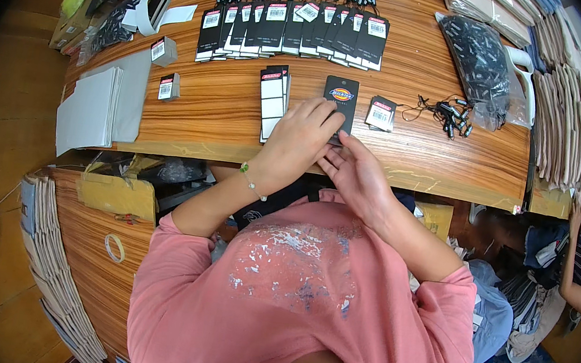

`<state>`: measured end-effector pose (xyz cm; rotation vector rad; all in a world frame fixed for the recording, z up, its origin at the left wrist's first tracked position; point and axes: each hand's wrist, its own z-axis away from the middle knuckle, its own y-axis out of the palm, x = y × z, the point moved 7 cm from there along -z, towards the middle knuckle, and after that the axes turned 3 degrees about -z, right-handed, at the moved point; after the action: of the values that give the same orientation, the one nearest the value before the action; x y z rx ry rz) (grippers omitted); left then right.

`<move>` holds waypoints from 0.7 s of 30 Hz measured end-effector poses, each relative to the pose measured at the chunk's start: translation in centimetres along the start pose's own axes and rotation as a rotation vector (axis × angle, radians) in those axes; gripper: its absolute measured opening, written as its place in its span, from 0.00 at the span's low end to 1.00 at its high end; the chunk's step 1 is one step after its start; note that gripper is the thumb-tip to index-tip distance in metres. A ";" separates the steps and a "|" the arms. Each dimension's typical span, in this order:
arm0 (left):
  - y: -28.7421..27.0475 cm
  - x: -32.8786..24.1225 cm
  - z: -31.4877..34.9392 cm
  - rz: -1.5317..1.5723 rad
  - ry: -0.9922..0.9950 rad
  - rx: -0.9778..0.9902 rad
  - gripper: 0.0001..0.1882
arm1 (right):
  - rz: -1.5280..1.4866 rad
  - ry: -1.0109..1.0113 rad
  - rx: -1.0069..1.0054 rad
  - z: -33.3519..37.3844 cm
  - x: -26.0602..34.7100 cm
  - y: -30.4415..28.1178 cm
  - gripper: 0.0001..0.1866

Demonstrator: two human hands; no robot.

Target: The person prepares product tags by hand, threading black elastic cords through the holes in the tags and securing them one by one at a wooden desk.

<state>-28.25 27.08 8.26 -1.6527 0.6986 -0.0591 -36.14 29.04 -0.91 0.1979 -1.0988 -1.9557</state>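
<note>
A black hang tag [341,95] with a coloured oval emblem lies near the table's front edge, apparently on a stack of its kind. My left hand [300,135] reaches over its lower part, fingers bent and closed on it. Palm up at the tag's lower right corner is my right hand [360,172], with its thumb against the corner and its fingers apart below. Beside my left hand are white label cards [271,99] with dark tops, partly covered. Small barcode stickers [381,113] are stacked to the right of the tag.
Finished-looking black tags with strings [273,27] line the back. Loose black strings [452,116] and a bag of them [475,63] are at right. Sticker stacks [169,87] and white paper [88,113] lie left. Folded garments [562,128] and another person's arm [573,252] are far right.
</note>
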 end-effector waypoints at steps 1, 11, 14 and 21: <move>0.0 0.2 -0.1 -0.009 0.009 0.003 0.23 | -0.012 -0.018 0.038 0.3 0.2 0.2 0.16; -1.7 0.7 -0.5 0.000 -0.089 0.058 0.25 | 1.074 -0.532 0.022 7.1 10.7 -0.7 0.25; -2.9 2.3 -2.5 0.006 -0.103 0.002 0.25 | 1.533 -0.868 -0.096 6.2 14.3 0.0 0.18; 0.4 6.1 -6.9 0.001 -0.058 0.244 0.31 | 2.114 -1.089 -0.069 1.0 14.2 4.1 0.20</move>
<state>-26.35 18.09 7.35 -1.4145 0.6225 -0.0918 -42.91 18.06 6.45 -1.5589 -0.8987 0.0408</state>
